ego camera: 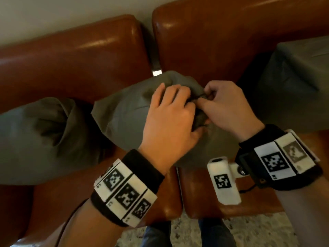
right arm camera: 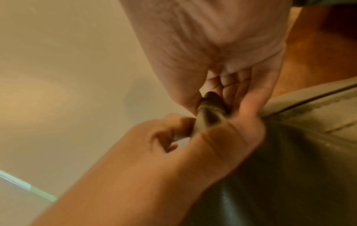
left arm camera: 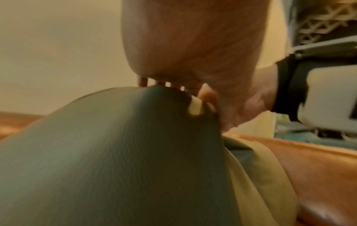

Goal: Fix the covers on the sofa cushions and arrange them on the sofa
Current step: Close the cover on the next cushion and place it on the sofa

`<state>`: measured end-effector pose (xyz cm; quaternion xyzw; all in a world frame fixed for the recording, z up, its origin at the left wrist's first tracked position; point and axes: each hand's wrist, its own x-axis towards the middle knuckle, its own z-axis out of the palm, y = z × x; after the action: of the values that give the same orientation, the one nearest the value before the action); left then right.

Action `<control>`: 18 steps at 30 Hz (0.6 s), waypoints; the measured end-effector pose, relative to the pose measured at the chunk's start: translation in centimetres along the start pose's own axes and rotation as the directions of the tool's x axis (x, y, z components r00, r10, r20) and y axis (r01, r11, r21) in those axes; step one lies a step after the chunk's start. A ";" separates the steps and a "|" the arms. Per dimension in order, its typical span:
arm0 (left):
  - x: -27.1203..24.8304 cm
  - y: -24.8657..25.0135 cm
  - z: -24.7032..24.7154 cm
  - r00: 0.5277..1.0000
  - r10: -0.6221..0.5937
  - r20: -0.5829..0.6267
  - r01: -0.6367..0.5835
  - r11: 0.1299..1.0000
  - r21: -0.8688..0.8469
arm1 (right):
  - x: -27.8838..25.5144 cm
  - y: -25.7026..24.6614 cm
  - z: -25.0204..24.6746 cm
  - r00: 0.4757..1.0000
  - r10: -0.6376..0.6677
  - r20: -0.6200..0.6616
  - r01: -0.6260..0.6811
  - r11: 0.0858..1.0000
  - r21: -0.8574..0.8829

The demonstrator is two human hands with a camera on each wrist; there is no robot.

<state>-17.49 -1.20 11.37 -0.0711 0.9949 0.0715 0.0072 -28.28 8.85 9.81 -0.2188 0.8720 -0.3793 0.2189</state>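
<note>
A grey-green cushion (ego camera: 124, 111) stands on the brown leather sofa (ego camera: 74, 56) in the middle of the head view. My left hand (ego camera: 170, 113) grips the bunched cover at the cushion's right end. My right hand (ego camera: 224, 104) pinches a fold of the same cover (right arm camera: 210, 111) between thumb and fingers, right against the left hand. In the left wrist view the cover (left arm camera: 115, 152) fills the lower half and my left hand (left arm camera: 193, 53) curls over its top edge. A second grey-green cushion (ego camera: 39, 139) lies at the left, a third (ego camera: 292, 82) at the right.
The sofa has two back cushions with a gap and a metal bracket (ego camera: 156, 68) between them. A pale wall (ego camera: 53, 15) rises behind. Speckled floor (ego camera: 187, 234) and my legs show below the seat edge. A white wrist camera (ego camera: 224, 180) juts from my right wristband.
</note>
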 end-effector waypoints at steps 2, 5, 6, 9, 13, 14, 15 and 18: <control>0.0 -0.1 0.3 1.000 -0.011 -0.015 0.012 0.998 0.063 | 0.4 -0.3 0.1 0.999 -0.010 0.044 0.008 1.000 0.025; -0.4 -0.9 1.1 0.993 -0.074 -0.094 0.075 0.997 0.000 | 0.6 0.2 0.2 0.989 0.014 0.149 -0.050 0.968 0.245; -0.6 -1.3 1.3 0.985 -0.139 -0.102 0.133 0.989 -0.062 | 0.3 0.8 0.2 0.990 0.024 0.138 -0.068 0.945 0.320; -1.1 -2.5 1.0 0.943 -0.291 -0.163 0.242 0.933 -0.266 | -1.6 4.5 0.3 0.986 0.137 -0.095 -0.111 0.964 0.242; -1.2 -3.4 -0.3 0.883 -0.395 -0.252 0.284 0.879 -0.383 | -4.5 10.3 0.9 0.820 0.522 -0.234 -0.444 0.839 0.314; -1.2 -3.5 -0.6 0.869 -0.425 -0.254 0.298 0.858 -0.418 | -4.8 10.9 1.1 0.756 0.643 -0.122 -0.540 0.718 0.439; -1.2 -3.6 -0.8 0.856 -0.455 -0.245 0.306 0.828 -0.470 | -5.0 11.1 1.3 0.704 0.710 0.028 -0.609 0.583 0.539; -1.6 -3.9 -0.9 0.834 -0.515 -0.198 0.282 0.707 -0.648 | -3.9 10.6 1.6 0.743 0.649 0.160 -0.547 0.452 0.704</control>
<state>-15.38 -4.93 11.78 -0.2988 0.8637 0.3613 -0.1847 -26.49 16.63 1.60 0.2309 0.6856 -0.5971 0.3466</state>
